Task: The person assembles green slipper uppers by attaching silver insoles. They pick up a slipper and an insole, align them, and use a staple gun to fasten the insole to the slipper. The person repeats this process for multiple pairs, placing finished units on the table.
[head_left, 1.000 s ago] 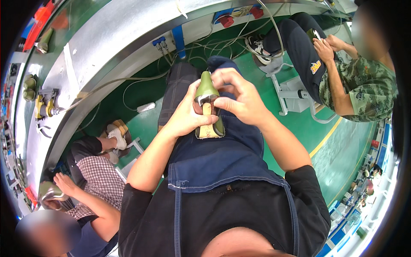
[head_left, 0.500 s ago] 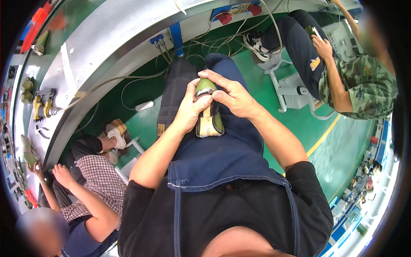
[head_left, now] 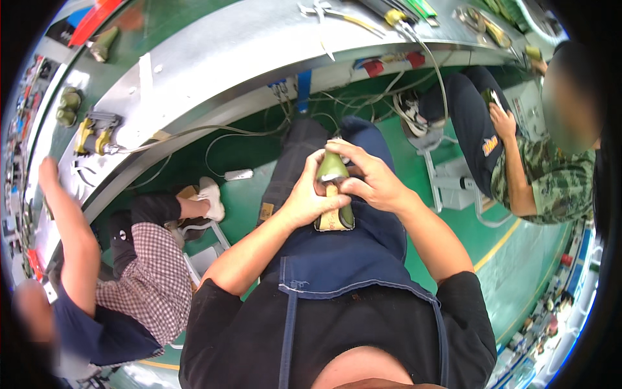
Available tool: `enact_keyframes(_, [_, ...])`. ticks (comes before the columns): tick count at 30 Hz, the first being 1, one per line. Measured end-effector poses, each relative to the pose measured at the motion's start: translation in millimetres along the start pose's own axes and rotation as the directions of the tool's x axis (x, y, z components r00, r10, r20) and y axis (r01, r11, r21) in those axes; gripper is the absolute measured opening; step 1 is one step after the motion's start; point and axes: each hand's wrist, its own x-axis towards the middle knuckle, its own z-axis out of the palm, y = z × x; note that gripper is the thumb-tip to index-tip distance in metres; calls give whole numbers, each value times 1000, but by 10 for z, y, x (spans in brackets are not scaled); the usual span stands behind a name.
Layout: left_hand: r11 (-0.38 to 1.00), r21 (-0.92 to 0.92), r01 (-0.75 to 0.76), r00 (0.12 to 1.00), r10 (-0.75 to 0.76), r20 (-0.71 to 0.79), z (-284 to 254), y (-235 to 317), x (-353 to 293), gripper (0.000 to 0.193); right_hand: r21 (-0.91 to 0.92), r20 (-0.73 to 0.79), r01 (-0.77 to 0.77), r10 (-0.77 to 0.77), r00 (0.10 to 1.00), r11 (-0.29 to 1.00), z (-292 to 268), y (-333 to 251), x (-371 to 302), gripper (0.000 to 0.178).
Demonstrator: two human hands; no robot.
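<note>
A green shoe [head_left: 333, 165] rests on my lap over a dark blue apron [head_left: 324, 249], its toe pointing away from me. Its tan inner sole [head_left: 337, 220] shows toward the heel end. My left hand [head_left: 304, 200] is closed around the shoe's left side, thumb lying across the middle. From the right, my right hand [head_left: 374, 180] grips it, fingers over the toe and thumb at the edge of the opening. Part of the shoe's middle is hidden by the thumbs.
Ahead curves a metal workbench [head_left: 214, 58] carrying a yellow tool [head_left: 97, 135], pliers [head_left: 321, 11] and green shoes [head_left: 68, 107]. Cables and a white power strip [head_left: 238, 174] lie beneath it. One co-worker [head_left: 139, 279] sits at left, another [head_left: 538, 175] at right.
The view has shifted, showing more of the bench top. My left thumb has slid down from near the toe toward the middle of the shoe. The left co-worker's arm now reaches toward the bench.
</note>
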Motion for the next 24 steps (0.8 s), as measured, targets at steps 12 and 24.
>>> enact_keyframes(12, [-150,927,-344,374,883,282,-793,2527,-68,123,-499,-303,138,-321,897,855,-974,-501,1232,56])
enact_keyframes(24, [-421,709,566,691,711,-129,-1584,2348,-91,58,-787,-182,7,-243,953,617,-1220,271,2478,49])
